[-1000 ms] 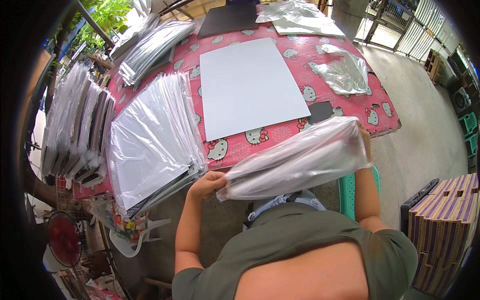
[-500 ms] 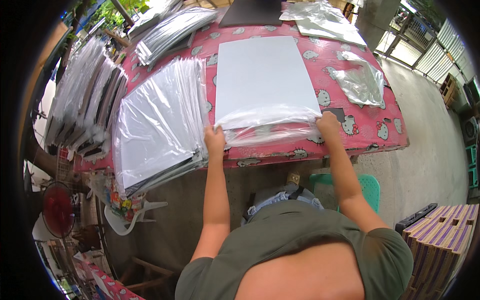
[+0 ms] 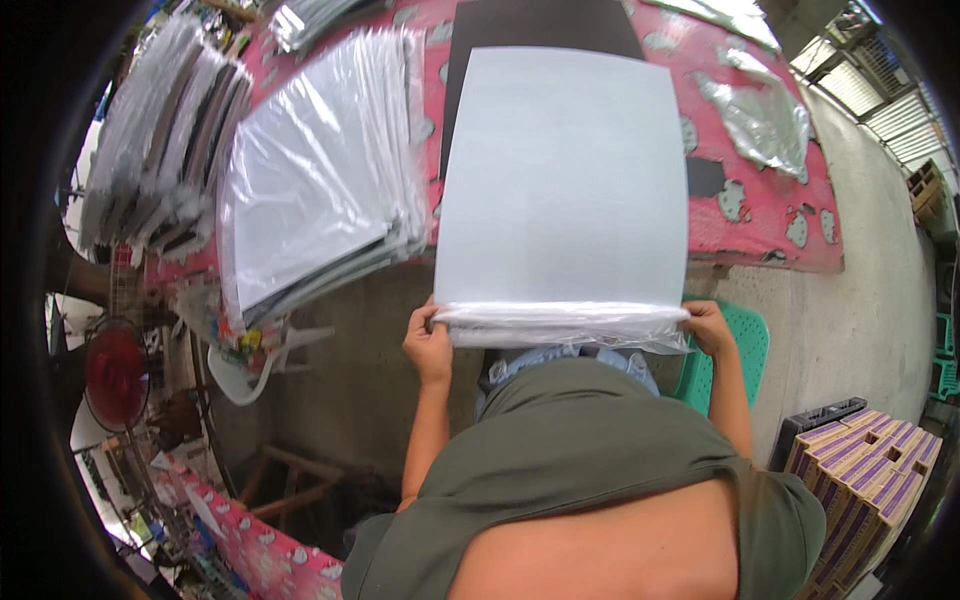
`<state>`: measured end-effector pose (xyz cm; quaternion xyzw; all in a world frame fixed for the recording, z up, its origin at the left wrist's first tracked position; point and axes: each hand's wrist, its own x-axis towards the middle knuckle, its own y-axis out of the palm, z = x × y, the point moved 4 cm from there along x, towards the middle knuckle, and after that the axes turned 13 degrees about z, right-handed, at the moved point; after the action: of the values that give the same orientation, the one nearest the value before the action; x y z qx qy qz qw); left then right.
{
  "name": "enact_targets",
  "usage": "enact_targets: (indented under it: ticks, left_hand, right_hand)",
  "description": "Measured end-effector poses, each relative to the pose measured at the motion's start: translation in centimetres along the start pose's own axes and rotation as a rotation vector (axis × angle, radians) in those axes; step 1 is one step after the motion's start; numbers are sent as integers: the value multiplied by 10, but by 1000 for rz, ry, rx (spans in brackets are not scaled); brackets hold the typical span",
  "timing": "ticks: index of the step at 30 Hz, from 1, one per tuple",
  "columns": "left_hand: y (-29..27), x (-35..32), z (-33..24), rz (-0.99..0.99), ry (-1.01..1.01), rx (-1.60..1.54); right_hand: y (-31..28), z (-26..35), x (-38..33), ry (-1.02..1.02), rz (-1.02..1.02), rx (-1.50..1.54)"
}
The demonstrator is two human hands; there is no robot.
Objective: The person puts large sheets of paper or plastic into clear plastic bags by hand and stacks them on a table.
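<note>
a green stool (image 3: 750, 342) stands near stacked boxes (image 3: 855, 480).

Board (image 3: 565, 180) between sheet stack (image 3: 310, 180) (left) and plastic film (image 3: 762, 120).

Dark board (image 3: 545, 25), 12 o'clock: top cropped from my feed, remainder partly under the white board (image 3: 565, 180), whose 6 o'clock edge I lose in a bunched plastic sleeve (image 3: 565, 328). Green chair (image 3: 752, 345), 3 o'clock: part-hidden by the right forearm (image 3: 730, 400). Red fan (image 3: 115, 375), 9 o'clock: blurred.
</note>
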<state>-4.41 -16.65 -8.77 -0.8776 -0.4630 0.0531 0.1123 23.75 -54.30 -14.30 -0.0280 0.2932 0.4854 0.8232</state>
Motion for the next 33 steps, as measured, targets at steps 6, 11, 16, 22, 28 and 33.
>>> enact_targets:
  ticks: [6, 11, 16, 22, 28, 33]
  left_hand:
    - [-13, 11, 10, 263, -208, -511]
    - [-25, 95, -98, 794, 208, -1143]
    - [7, 226, -309, 876, 355, -1342]
    - [76, 337, -318, 330, 294, -638]
    - [58, 360, -244, -120, 365, 31]
    - [63, 327, -316, 5, 767, -360]
  right_hand:
    - [27, 53, -7, -554, -115, 334]
    - [-32, 172, -41, -764, -458, -288]
    - [2, 423, -52, -1053, -480, -515]
    - [-60, 489, 52, -790, -659, -444]
    - [-28, 462, 111, -904, -556, -732]
    - [-14, 506, 86, -1288, -401, -489]
